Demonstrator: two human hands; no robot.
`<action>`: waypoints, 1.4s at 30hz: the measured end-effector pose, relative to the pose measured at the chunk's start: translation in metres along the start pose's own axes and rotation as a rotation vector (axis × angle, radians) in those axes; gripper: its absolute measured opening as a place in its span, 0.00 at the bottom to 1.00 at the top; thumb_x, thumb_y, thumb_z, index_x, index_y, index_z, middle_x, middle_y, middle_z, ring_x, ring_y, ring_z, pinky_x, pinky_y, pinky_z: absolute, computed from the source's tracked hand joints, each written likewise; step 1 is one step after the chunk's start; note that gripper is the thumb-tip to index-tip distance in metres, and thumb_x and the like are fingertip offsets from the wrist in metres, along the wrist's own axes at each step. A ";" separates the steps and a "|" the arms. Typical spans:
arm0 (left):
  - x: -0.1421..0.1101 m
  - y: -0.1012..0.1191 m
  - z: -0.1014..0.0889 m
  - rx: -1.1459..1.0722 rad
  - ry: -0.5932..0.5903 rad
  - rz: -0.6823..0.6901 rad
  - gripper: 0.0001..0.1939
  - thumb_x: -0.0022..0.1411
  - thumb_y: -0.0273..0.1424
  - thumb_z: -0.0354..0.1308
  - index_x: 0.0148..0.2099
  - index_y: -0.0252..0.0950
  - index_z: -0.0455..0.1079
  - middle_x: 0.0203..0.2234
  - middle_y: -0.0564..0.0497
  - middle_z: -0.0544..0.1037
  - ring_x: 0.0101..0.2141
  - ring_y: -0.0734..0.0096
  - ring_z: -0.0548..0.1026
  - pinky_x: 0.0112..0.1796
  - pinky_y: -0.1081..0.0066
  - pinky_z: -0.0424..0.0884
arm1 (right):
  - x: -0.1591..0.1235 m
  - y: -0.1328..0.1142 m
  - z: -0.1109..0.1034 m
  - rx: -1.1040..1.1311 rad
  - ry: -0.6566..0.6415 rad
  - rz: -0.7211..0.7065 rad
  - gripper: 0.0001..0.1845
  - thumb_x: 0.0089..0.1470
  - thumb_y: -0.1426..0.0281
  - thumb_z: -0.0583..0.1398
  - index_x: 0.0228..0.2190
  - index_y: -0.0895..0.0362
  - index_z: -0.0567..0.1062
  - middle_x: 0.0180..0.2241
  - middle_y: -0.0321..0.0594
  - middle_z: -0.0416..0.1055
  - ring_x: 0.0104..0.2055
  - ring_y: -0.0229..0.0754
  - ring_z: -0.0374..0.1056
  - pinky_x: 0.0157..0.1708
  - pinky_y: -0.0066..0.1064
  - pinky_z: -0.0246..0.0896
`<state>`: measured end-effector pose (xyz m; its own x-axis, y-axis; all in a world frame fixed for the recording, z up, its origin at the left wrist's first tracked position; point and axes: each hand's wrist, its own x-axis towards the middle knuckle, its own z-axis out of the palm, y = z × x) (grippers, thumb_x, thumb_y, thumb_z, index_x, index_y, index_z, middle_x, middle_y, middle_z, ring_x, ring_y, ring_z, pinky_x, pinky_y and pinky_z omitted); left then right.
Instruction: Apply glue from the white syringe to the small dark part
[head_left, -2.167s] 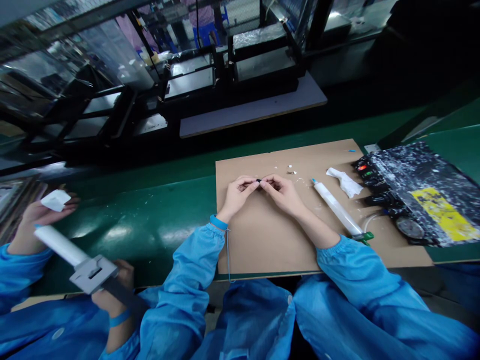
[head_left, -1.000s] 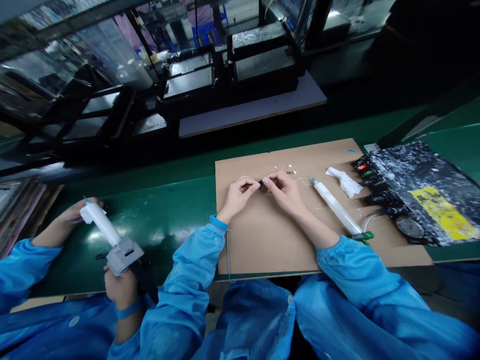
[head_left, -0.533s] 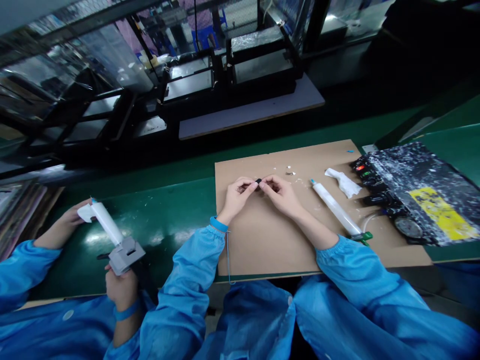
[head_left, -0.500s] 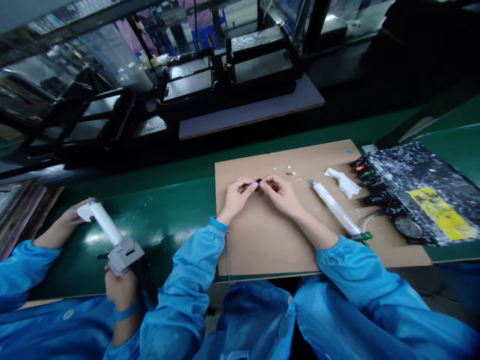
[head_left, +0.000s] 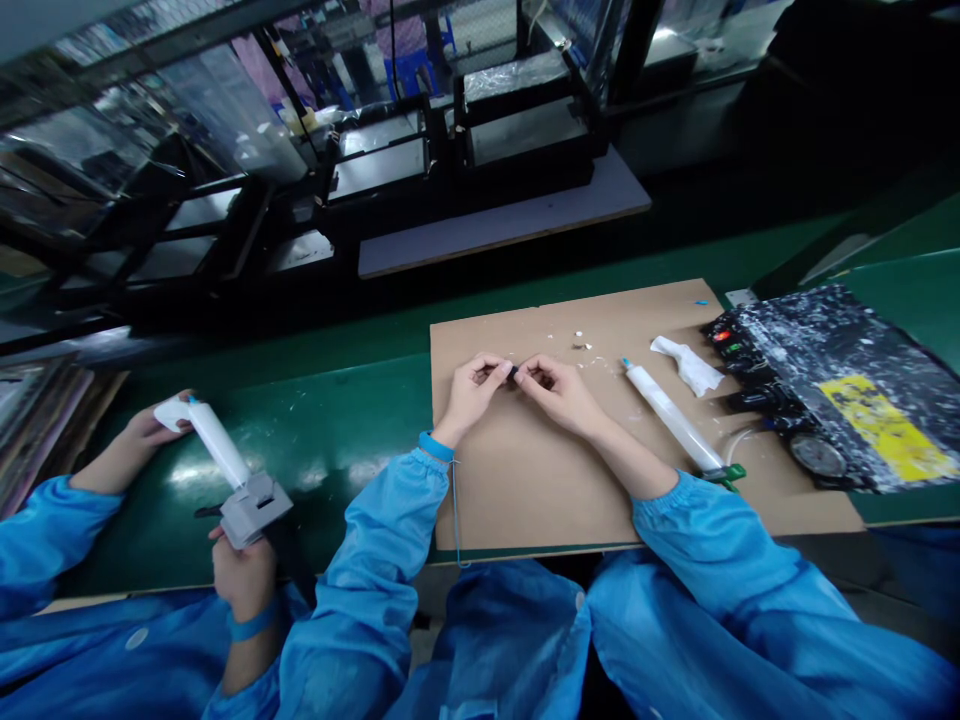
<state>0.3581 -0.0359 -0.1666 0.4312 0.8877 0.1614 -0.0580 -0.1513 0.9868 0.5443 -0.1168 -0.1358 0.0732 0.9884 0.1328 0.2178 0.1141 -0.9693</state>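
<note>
Above a brown cardboard sheet (head_left: 525, 480), my left hand (head_left: 477, 390) and my right hand (head_left: 556, 388) meet fingertip to fingertip. Between them is a small black piece (head_left: 514, 372), pinched by the thumb and fingers of both hands; most of it is hidden, so its kind does not show. To the right of my right hand lies a white syringe-like tube (head_left: 671, 415) with a blue tip and a green fitting at its lower end. A crumpled white tissue (head_left: 688, 365) is beside the tube. Small white crumbs (head_left: 581, 340) are scattered beyond my hands.
At the right stands a black, white-smeared control box (head_left: 847, 390) with knobs, a gauge and a yellow label. On the left, a co-worker's hands hold a grey dispensing gun (head_left: 255, 508) and a white tissue (head_left: 171, 413). Black frames (head_left: 517, 130) line the back of the green bench (head_left: 337, 430).
My fingers have shifted slightly around the small black piece, which now shows a little lower. The co-worker's gun and tissue have moved slightly to the right.
</note>
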 end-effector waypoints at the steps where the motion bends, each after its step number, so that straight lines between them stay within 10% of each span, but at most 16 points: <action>1: 0.000 -0.001 0.000 0.000 0.004 -0.004 0.28 0.67 0.59 0.74 0.42 0.36 0.81 0.38 0.47 0.83 0.37 0.68 0.81 0.42 0.67 0.80 | 0.000 0.000 0.000 -0.008 -0.005 -0.003 0.26 0.68 0.42 0.66 0.38 0.53 0.82 0.34 0.41 0.81 0.34 0.44 0.73 0.35 0.35 0.67; 37: -0.001 0.010 0.002 0.029 0.120 -0.045 0.34 0.70 0.66 0.66 0.41 0.37 0.85 0.31 0.48 0.81 0.33 0.68 0.78 0.40 0.66 0.78 | 0.002 0.001 0.000 0.075 0.118 0.046 0.31 0.63 0.37 0.68 0.36 0.53 0.82 0.30 0.39 0.77 0.32 0.43 0.68 0.33 0.36 0.62; 42: 0.000 0.010 0.002 0.018 -0.021 -0.005 0.31 0.66 0.62 0.73 0.39 0.36 0.84 0.35 0.47 0.82 0.37 0.66 0.80 0.42 0.67 0.77 | 0.002 0.004 0.000 0.102 0.107 0.070 0.34 0.60 0.34 0.69 0.38 0.53 0.83 0.32 0.41 0.81 0.34 0.46 0.74 0.36 0.39 0.67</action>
<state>0.3589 -0.0382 -0.1567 0.4503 0.8791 0.1562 -0.0395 -0.1551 0.9871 0.5452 -0.1142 -0.1396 0.1894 0.9786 0.0807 0.1092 0.0606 -0.9922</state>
